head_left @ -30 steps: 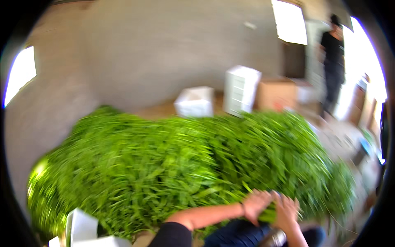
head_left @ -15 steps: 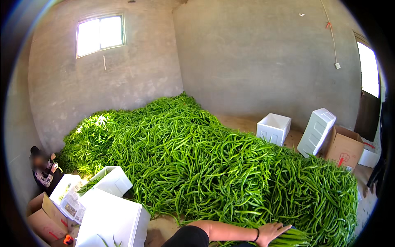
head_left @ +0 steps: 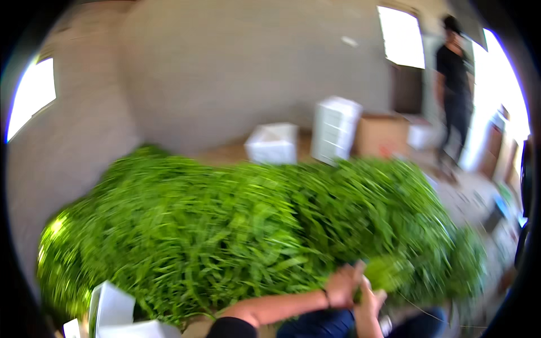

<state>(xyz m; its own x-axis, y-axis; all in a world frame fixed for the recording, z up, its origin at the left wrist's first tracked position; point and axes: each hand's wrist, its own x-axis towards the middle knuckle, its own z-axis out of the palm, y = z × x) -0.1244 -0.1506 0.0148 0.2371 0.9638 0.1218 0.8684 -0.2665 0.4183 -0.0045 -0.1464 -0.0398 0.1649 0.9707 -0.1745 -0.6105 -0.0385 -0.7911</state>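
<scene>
A bunch of long green peppers juts to the right from between my hands, blurred by motion. My left hand, with a dark band at the wrist, closes around the bunch's near end. Just below and right of it, my right hand is closed on the same end, its exact finger positions smeared. A thin pale strand trails rightward from beside my right hand. Directly beyond both hands lies the large heap of green peppers.
White foam boxes and a cardboard box stand behind the heap. More white foam boxes sit at the lower left. A person in dark clothes stands near the bright doorway at the right. My knees are below my hands.
The view has swung right, bringing the standing person and doorway in. My left hand, earlier spread over a bunch of peppers, now closes on it. My right hand has come into view.
</scene>
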